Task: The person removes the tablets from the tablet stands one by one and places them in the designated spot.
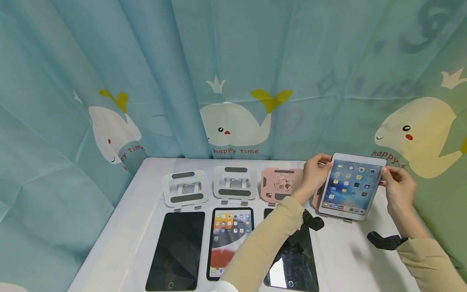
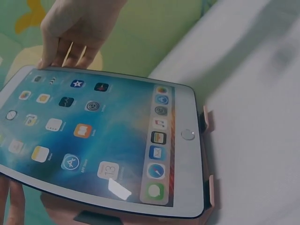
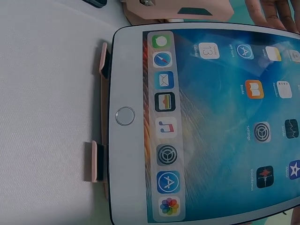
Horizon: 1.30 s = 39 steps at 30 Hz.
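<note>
A white-framed tablet (image 1: 350,186) with its home screen lit leans on a pink stand (image 1: 316,198) at the right of the table. Its lower edge sits at the stand's two small hooks, plain in the left wrist view, where one hook (image 2: 210,192) shows a dark pad. My left hand (image 1: 314,175) grips the tablet's left edge near the top. On the opposite edge, my right hand (image 1: 400,190) pinches the upper part, thumb toward the front. Most of the stand is hidden behind the tablet. In the right wrist view, left-hand fingers (image 3: 274,11) show beyond the tablet's edge.
Two white stands (image 1: 186,188) (image 1: 235,184) and another pink stand (image 1: 281,184) line the back. Before them lie a dark tablet (image 1: 176,251), a lit tablet (image 1: 231,231) and another dark tablet (image 1: 303,259), partly under my left arm. A whale-print curtain (image 1: 233,61) hangs behind the white table (image 1: 120,251).
</note>
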Tool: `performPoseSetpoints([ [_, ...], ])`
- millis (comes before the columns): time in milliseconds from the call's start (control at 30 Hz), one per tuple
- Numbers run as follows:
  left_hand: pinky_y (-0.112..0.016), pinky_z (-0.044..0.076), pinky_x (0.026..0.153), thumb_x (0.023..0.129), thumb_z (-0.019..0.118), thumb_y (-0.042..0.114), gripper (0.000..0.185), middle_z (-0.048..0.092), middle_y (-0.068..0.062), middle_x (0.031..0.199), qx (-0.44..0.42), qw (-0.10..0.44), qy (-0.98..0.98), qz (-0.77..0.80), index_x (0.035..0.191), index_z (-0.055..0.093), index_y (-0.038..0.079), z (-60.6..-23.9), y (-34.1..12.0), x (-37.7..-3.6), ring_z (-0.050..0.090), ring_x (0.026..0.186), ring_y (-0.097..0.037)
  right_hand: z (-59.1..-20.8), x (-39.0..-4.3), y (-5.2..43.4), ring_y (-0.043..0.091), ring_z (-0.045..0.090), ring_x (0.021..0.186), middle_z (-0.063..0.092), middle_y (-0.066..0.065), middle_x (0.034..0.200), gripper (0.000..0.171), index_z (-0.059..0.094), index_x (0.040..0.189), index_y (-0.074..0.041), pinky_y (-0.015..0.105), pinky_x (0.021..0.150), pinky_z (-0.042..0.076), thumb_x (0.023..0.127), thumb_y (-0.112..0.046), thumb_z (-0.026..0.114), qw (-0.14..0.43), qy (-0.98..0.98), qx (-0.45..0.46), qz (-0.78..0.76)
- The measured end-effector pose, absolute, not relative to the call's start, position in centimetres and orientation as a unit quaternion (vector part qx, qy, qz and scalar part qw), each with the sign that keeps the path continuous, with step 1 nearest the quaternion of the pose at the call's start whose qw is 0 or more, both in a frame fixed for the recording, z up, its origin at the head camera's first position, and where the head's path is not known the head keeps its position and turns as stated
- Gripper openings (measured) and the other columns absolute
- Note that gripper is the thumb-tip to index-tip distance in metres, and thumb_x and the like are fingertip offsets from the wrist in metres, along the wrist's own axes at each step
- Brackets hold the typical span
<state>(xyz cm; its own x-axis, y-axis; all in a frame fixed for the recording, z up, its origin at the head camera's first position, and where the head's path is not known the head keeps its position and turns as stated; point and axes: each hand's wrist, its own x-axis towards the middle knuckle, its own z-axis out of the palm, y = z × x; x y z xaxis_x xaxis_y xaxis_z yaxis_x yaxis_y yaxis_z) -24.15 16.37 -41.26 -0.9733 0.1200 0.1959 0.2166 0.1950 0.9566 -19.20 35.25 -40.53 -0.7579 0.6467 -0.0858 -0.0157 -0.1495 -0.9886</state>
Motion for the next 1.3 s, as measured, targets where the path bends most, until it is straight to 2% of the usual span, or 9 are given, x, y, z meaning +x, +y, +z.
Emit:
performPoseSetpoints([
  [867, -0.011, 0.042, 0.059, 0.09, 0.066, 0.014, 0.011, 0.069, 0.0, 0.089, -0.115, 0.034, -0.768, -0.63, 0.101, 0.07, 0.013, -40.6, 15.4, -20.8, 0.05, 0.066, 0.006, -40.2, -16.2, 35.5, 0.0, 0.058, 0.057, 0.064, -0.012, 0.068, 0.018, 0.069, 0.077, -0.017, 0.011, 0.052, 0.048, 0.089, -0.006, 0.063, 0.218, -0.619, -0.191, 0.73],
  [1300, -0.011, 0.043, 0.062, 0.09, 0.066, 0.012, 0.01, 0.069, -0.001, 0.087, -0.114, 0.011, -0.756, -0.645, 0.099, 0.069, 0.011, -41.3, 14.6, -18.6, 0.049, 0.066, 0.007, -41.2, -14.0, 35.9, 0.001, 0.06, 0.057, 0.065, -0.012, 0.067, 0.017, 0.069, 0.077, -0.018, 0.013, 0.052, 0.049, 0.089, -0.006, 0.065, 0.182, -0.644, -0.141, 0.729],
])
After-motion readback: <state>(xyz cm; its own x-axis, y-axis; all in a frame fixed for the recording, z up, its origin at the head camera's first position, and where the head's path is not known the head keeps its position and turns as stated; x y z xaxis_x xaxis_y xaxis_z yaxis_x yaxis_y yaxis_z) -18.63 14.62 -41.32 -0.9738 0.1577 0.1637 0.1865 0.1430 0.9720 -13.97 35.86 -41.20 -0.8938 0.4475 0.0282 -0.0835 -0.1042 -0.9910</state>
